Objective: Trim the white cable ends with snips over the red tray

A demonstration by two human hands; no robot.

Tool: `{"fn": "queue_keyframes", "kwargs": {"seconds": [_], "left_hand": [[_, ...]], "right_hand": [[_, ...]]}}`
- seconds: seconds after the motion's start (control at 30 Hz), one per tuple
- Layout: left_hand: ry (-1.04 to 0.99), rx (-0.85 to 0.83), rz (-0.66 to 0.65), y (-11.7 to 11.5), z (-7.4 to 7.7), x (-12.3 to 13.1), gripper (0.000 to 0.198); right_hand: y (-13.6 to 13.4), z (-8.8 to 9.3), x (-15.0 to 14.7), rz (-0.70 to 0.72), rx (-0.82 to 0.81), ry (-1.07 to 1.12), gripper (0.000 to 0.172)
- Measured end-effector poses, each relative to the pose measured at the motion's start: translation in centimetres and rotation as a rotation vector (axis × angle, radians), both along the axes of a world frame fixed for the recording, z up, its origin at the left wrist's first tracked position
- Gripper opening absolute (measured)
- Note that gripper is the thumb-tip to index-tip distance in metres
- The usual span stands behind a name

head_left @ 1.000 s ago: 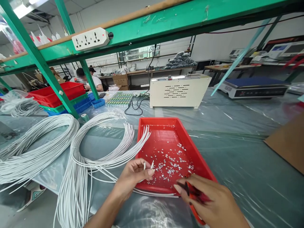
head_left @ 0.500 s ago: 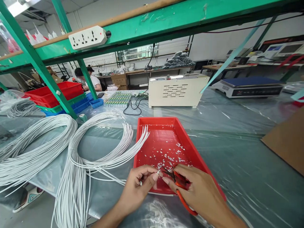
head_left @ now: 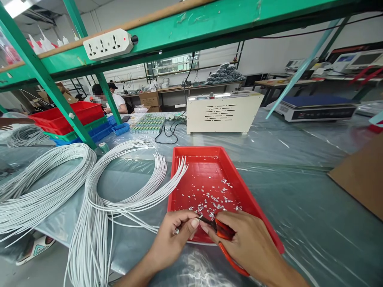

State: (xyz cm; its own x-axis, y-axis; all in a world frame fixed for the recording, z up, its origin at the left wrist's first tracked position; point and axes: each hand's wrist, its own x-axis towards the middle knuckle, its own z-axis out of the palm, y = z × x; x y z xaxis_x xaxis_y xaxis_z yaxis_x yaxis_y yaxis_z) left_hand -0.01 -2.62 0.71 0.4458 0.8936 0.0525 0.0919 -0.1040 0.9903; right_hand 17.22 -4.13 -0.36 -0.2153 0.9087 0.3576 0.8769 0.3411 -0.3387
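My left hand [head_left: 175, 235] pinches the end of a white wire [head_left: 176, 230] over the near edge of a red tray [head_left: 206, 165]. My right hand [head_left: 248, 243] grips red-handled cutters [head_left: 223, 235], whose dark jaws meet the wire tip at my left fingertips. Small white wire scraps [head_left: 218, 201] litter the tray floor. A bundle of white wires [head_left: 125, 199] loops across the table, its ends resting on the tray's left rim.
A second white wire coil [head_left: 38, 187] lies far left. A beige machine box [head_left: 223, 111] stands behind the tray, a scale [head_left: 317, 107] at back right, cardboard [head_left: 362, 179] at right. Stacked red, green and blue bins [head_left: 74, 119] sit by a green rack post. A person sits far behind.
My right hand moved left and up with the cutters until the jaws met the wire end in my left hand. My left hand shifted slightly toward me.
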Motion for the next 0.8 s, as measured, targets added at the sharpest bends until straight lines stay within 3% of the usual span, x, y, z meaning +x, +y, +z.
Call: {"fn": "queue_keyframes", "kwargs": {"seconds": [0.23,0.4,0.63,0.8], "left_hand": [[-0.020,0.000,0.001,0.1,-0.5,-0.1,0.027],[-0.068,-0.016,0.122,0.1,-1.2,0.2,0.017],[0.175,0.332,0.218,-0.7,-1.2,0.5,0.015],[0.044,0.056,0.057,0.0,-0.8,0.0,0.025]], "right_hand": [[0.1,-0.1,0.0,0.018,-0.046,-0.025,0.043],[-0.1,-0.3,0.1,-0.001,-0.037,-0.049,0.043],[-0.8,-0.6,-0.1,-0.065,-0.055,-0.046,0.039],[-0.7,-0.7,-0.1,-0.052,0.069,-0.084,0.035]]}}
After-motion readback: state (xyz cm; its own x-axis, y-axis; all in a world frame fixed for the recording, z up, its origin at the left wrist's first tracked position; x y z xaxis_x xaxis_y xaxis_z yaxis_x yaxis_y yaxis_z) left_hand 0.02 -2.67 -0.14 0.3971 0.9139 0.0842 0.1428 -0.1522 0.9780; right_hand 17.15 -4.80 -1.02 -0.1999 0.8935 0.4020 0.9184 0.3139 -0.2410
